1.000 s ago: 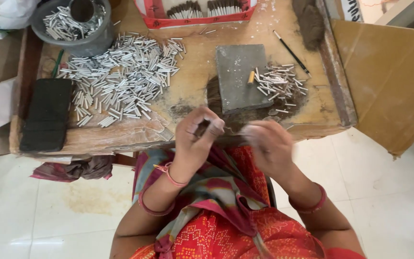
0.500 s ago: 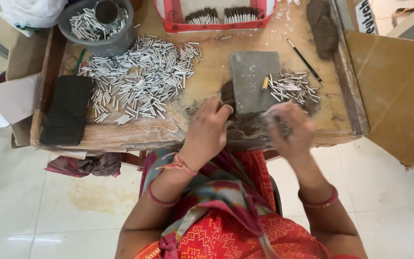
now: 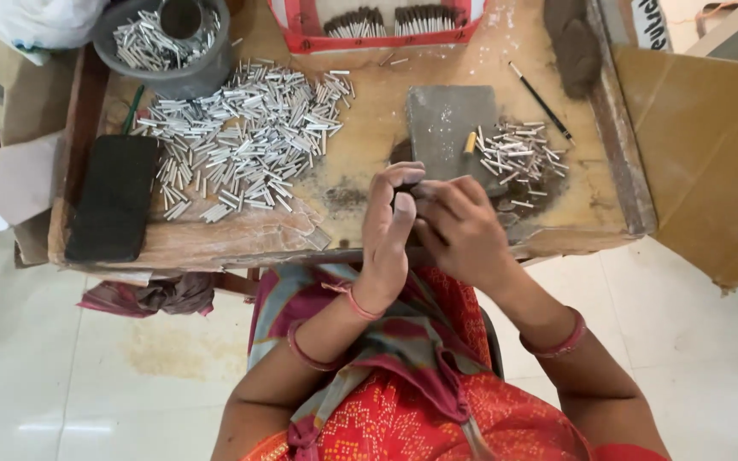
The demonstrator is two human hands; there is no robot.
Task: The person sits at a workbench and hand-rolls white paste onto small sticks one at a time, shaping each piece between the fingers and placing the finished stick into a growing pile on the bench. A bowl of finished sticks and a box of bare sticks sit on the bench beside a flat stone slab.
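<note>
Hands have come together since a second ago, when they were apart: left hand (image 3: 389,230) and right hand (image 3: 459,226) now meet above the tray's (image 3: 215,248) near edge. Fingers press together around a small dark piece (image 3: 405,198), suggesting rolling. Grey slab (image 3: 450,128) lies just beyond; tubes (image 3: 249,137) far left.
</note>
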